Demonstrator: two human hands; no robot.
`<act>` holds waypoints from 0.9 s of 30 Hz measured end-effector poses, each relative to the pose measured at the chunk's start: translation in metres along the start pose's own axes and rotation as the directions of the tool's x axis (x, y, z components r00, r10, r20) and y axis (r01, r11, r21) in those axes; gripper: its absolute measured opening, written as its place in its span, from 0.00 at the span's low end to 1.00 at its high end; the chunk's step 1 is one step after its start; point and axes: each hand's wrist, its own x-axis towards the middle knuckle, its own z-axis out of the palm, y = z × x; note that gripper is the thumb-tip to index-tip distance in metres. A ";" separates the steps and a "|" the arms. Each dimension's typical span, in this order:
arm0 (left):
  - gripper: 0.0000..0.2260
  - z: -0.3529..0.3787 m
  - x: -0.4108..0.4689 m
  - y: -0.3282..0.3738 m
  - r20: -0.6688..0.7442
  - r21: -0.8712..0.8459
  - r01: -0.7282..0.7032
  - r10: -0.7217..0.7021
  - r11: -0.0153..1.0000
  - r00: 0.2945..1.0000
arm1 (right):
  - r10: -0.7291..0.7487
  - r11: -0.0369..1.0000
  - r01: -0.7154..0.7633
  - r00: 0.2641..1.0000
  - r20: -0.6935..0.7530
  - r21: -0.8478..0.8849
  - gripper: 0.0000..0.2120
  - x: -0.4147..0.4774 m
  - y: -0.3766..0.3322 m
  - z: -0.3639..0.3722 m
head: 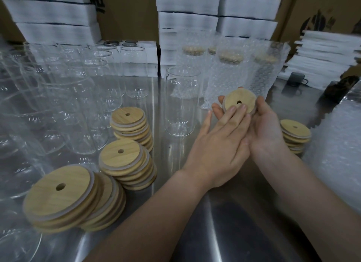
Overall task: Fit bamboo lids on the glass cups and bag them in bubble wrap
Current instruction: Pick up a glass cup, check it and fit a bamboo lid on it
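Note:
A round bamboo lid [237,99] with a small centre hole lies on the upturned fingers of my right hand [263,130]. My left hand [218,142] rests across it, its straight fingertips pressing on the lid's near edge. Just left of the hands an uncovered glass cup [182,101] stands upright on the steel table [224,222]. Behind the hands stand several lidded cups in bubble wrap bags [228,76].
Stacks of bamboo lids sit at left [129,123], [125,162], [64,197] and one at right [295,132]. Many bare glass cups [74,97] crowd the left side. Bubble wrap [336,148] lies at right. White foam boxes [187,21] and cartons line the back. A dark mug [295,79] stands far right.

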 end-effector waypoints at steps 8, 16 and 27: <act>0.14 -0.002 -0.004 -0.002 -0.507 -0.054 0.068 -0.086 0.996 0.858 | -0.058 0.998 0.058 0.998 -0.006 0.022 0.26 0.007 0.003 -0.004; 0.26 -0.011 -0.001 -0.016 -0.668 -0.206 0.447 -0.459 0.871 0.586 | -0.094 0.988 0.088 0.995 -0.036 -0.129 0.23 0.011 0.009 -0.014; 0.48 -0.001 0.002 -0.052 -0.227 -0.562 0.583 -0.787 0.587 0.573 | -0.116 0.965 0.129 0.991 0.067 -0.228 0.18 0.005 0.017 -0.005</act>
